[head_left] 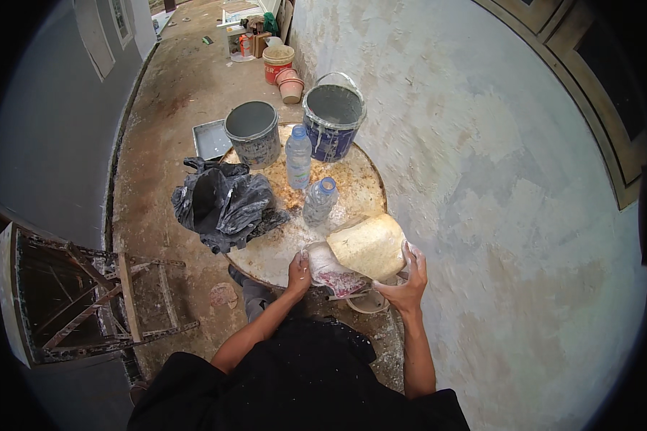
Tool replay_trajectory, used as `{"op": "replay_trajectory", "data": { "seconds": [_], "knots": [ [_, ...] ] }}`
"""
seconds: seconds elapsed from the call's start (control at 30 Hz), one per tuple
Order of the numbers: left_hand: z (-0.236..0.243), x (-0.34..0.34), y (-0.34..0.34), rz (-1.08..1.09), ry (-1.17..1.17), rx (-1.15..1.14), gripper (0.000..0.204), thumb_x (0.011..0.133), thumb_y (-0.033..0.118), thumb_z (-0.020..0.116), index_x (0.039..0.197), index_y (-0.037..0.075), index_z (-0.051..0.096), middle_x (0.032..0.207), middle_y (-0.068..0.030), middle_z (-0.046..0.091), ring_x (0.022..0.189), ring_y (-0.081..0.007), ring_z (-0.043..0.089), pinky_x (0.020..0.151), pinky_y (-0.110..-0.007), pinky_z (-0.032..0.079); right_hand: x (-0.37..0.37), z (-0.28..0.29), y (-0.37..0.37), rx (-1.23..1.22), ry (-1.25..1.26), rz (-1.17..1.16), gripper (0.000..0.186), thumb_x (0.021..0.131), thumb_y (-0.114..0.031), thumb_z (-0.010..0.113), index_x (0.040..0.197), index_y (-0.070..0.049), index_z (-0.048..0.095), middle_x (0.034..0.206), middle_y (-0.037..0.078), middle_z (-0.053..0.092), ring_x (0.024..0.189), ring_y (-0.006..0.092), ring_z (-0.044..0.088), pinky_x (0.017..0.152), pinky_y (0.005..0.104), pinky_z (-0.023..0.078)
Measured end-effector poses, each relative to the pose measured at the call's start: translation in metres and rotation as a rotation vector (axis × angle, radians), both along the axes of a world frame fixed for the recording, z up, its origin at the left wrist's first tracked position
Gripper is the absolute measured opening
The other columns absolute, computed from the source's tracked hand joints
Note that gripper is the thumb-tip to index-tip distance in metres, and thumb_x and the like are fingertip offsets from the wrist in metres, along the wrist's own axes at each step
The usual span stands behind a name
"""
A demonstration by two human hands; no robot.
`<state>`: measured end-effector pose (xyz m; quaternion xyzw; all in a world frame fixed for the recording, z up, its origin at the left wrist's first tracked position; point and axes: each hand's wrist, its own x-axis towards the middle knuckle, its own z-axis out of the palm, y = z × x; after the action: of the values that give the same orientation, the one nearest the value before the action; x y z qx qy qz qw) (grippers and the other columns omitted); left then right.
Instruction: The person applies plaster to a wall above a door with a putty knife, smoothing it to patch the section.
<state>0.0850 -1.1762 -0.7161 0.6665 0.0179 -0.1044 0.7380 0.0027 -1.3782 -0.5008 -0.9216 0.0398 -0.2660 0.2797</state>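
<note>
My left hand [299, 273] is closed on the side of a white, powder-dusted bag [329, 271] with red patches, at the near edge of the round table [269, 248]. My right hand [408, 284] grips a pale yellow, foam-like slab [367, 246] by its right side, thumb below and fingers behind. The slab tilts above the bag and hides part of it; I cannot tell whether the two are joined. Just beyond stands an open, crumpled clear bottle [319, 202]. Behind it is a capped clear bottle [298, 159].
A crumpled black plastic bag [226, 201] lies at the table's left. Two buckets, one grey [253, 140] and one dark blue [332, 133], stand at its far side. A rough plastered wall [496, 215] rises close on the right. A wooden frame [126, 294] stands left.
</note>
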Motion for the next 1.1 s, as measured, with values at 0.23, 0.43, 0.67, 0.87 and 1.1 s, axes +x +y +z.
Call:
{"op": "replay_trajectory", "data": {
  "seconds": [0.23,0.43,0.67,0.87,1.1],
  "knots": [
    [-0.005,0.002,0.003,-0.029,-0.045,0.05,0.038,0.101,0.026,0.038,0.119,-0.006,0.049,0.102,-0.0129,0.06,0.094,-0.0153,0.052,0.085,-0.028,0.042,-0.001,-0.001,0.0,0.021,-0.003,-0.028,0.089,0.044,-0.023,0.086,0.124,0.002,0.053,0.119,0.024,0.052,0.11,0.0384,0.053,0.094,0.0431,0.044],
    [0.006,0.001,0.017,0.007,-0.04,0.084,0.036,0.101,0.024,0.04,0.118,-0.006,0.049,0.095,-0.0099,0.059,0.086,-0.0134,0.05,0.077,-0.026,0.042,0.007,-0.031,-0.035,0.587,-0.031,-0.146,0.077,0.063,-0.006,0.082,0.129,0.008,0.044,0.121,0.019,0.054,0.109,0.0267,0.055,0.092,0.0359,0.046],
    [-0.011,0.001,0.055,0.09,-0.095,0.065,0.034,0.1,0.02,0.041,0.118,-0.008,0.049,0.098,-0.0116,0.059,0.09,-0.0139,0.051,0.079,-0.026,0.042,0.021,-0.069,-0.05,1.236,-0.006,-0.316,0.061,0.083,-0.004,0.062,0.137,0.002,0.034,0.116,0.017,0.056,0.094,0.0304,0.062,0.07,0.0544,0.057],
    [-0.007,-0.005,0.085,0.131,-0.087,0.253,0.041,0.099,0.021,0.04,0.125,-0.011,0.044,0.115,-0.017,0.058,0.104,-0.0185,0.052,0.091,-0.027,0.04,0.061,-0.112,-0.045,1.637,-0.15,-0.327,0.035,0.09,-0.019,0.056,0.12,-0.003,0.048,0.127,0.013,0.045,0.118,0.0344,0.046,0.083,0.06,0.052],
    [0.005,-0.004,0.094,0.191,0.035,0.197,0.043,0.1,0.022,0.04,0.126,-0.011,0.045,0.116,-0.0169,0.059,0.106,-0.0192,0.052,0.092,-0.028,0.039,0.108,-0.148,-0.008,1.696,-0.233,-0.254,0.032,0.096,-0.024,0.043,0.124,-0.009,0.047,0.136,0.007,0.037,0.125,0.0325,0.039,0.09,0.0609,0.046]
  ]
}}
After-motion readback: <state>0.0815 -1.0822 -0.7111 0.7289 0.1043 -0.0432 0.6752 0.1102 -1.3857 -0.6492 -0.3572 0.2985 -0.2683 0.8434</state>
